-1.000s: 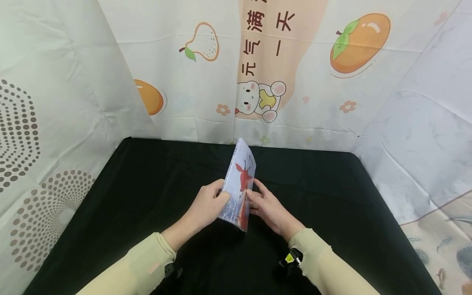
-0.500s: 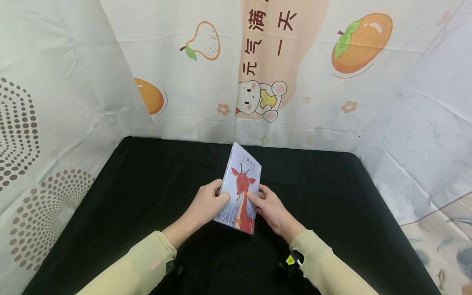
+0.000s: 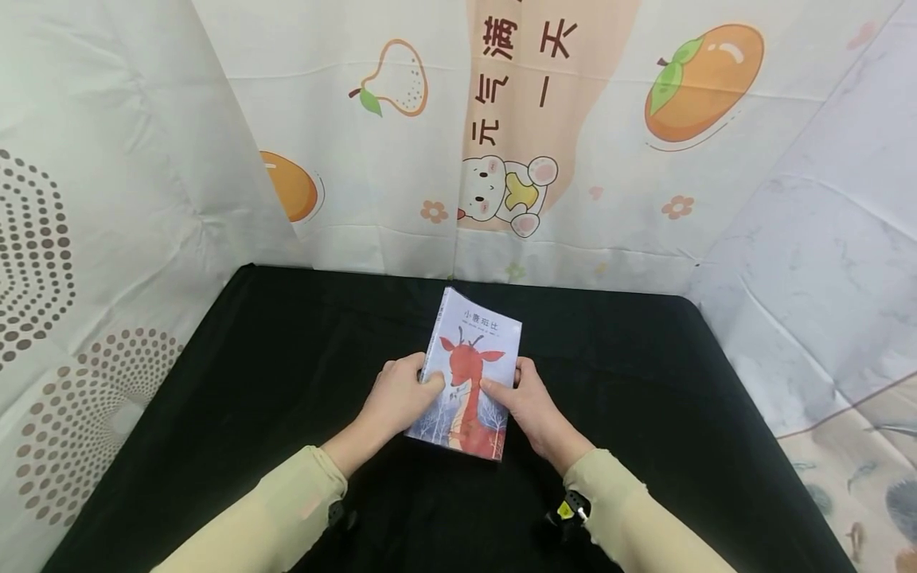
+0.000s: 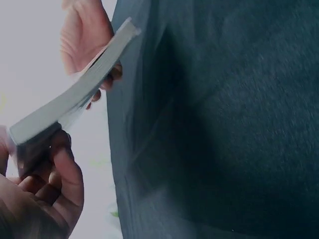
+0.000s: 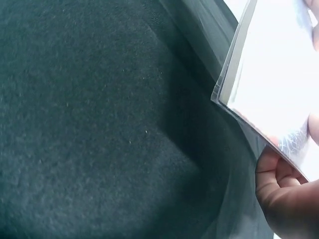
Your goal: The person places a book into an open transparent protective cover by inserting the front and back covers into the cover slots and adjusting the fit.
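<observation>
A paperback book (image 3: 469, 326) with a red deer on a pale blue cover is held up over the black-covered table, cover facing the head camera. The left hand (image 3: 399, 395) grips its spine side, thumb on the cover and fingers behind. At the opposite edge the right hand (image 3: 533, 406) pinches the book, its thumb lying on the deer's neck. In the left wrist view the page block (image 4: 75, 99) shows edge-on and slightly bowed, the left hand (image 4: 45, 194) curled under its near end. The right wrist view has the right hand's (image 5: 286, 199) fingers bent beneath the book, whose cover is washed out by glare.
Black cloth covers the table (image 3: 286, 342). A white curtain (image 3: 344, 183) printed with fruit and a cartoon bear hangs behind the far edge, and pale cloths (image 3: 809, 223) line both sides. Dark wrist straps (image 3: 575, 503) sit at the sleeve cuffs.
Seen nearly edge-on a second ago, the book has swung round so its cover faces the head camera. The right hand has shifted slightly to the right with its edge; both hands keep hold.
</observation>
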A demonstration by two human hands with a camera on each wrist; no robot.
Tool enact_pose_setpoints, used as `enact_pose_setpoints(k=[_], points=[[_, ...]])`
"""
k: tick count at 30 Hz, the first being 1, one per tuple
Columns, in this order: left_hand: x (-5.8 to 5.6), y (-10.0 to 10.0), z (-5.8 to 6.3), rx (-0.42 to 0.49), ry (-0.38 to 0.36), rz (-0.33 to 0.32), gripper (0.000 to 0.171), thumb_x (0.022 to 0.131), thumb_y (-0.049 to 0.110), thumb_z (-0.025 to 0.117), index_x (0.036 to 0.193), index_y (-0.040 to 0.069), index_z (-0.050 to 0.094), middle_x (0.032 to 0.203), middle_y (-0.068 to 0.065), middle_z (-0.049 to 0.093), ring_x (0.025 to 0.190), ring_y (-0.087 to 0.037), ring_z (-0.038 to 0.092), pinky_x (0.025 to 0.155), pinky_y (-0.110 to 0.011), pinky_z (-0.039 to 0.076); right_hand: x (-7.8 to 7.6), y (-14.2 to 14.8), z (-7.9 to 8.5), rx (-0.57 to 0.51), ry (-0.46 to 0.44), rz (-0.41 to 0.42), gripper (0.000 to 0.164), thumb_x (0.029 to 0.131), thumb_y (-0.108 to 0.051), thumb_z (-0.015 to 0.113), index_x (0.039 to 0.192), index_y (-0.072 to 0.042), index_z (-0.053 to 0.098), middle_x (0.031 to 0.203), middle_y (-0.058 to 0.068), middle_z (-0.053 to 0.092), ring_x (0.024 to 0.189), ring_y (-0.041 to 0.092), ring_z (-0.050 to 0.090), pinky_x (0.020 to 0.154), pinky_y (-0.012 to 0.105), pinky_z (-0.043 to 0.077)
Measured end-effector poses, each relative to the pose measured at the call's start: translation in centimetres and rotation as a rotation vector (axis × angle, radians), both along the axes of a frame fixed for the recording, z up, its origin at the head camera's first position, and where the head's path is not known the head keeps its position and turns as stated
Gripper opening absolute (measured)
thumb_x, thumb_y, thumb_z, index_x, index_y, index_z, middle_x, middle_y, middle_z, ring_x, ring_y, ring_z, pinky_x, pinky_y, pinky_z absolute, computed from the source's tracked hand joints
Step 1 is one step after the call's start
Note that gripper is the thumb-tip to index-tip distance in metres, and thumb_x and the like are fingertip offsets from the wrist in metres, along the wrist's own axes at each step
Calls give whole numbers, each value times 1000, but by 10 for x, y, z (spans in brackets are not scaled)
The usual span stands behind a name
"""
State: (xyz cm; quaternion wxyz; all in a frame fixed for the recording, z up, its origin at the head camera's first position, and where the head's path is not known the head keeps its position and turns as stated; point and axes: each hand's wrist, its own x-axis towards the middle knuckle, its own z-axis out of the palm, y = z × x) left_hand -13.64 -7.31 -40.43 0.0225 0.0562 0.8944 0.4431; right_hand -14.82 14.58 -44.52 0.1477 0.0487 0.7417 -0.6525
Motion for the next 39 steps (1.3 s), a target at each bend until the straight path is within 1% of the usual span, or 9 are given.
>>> enact_pose_setpoints(k=[3,6,10,13,19,23,27,34,39], points=[[-3,-1,-4,-40,-5,23,14,89,24,59,89,11,61,72,-1,62,56,-11,58,51,-30,51,0,0,2,29,28,6,59,89,-28,70,132,-16,31,120,9,57,100,22,62,83,39,53],[-6,-3,-8,-64,-11,36,15,89,25,60,89,10,61,72,-1,62,56,-12,58,52,-30,51,0,0,5,61,53,20,54,93,-24,65,133,-17,30,121,9,54,102,22,60,86,41,52],[-10,-4,-13,-97,-21,37,17,89,26,60,88,9,62,72,-1,62,56,-12,58,51,-30,50,0,1,9,110,73,34,50,96,-20,59,135,-17,28,124,9,51,105,23,58,89,45,51],[-13,-4,-16,-113,-44,32,18,90,26,60,89,8,63,73,-2,62,57,-12,58,51,-30,50,1,0,11,146,89,41,50,97,-18,57,137,-17,27,126,9,50,106,23,57,89,46,51],[-17,-4,-25,-149,-88,27,19,91,26,60,89,7,63,72,-2,61,57,-13,57,51,-30,49,0,1,11,235,138,54,51,97,-17,57,139,-15,28,125,11,52,102,22,59,84,44,53],[-19,-3,-31,-168,-117,37,20,91,26,59,85,7,62,69,-3,59,56,-15,57,49,-30,48,-1,1,11,287,174,75,51,97,-14,57,140,-13,29,125,13,54,99,22,61,81,43,54],[-21,-4,-35,-190,-134,37,23,91,27,59,79,8,61,67,-4,58,55,-16,56,46,-30,47,-2,-2,12,341,190,92,53,96,-11,57,140,-12,29,123,13,56,96,21,62,80,43,55],[-21,-7,-41,-183,-220,7,28,93,29,57,75,8,58,62,-8,58,43,-18,57,37,-27,48,-7,-4,11,443,218,105,56,95,-11,59,143,-9,31,121,13,58,96,20,62,81,45,55],[-23,-9,-46,-248,-246,4,32,93,34,58,75,8,58,58,-8,58,42,-19,57,36,-26,44,-13,-5,9,503,235,122,57,95,-11,59,144,-5,32,121,15,59,95,21,61,81,44,54]])
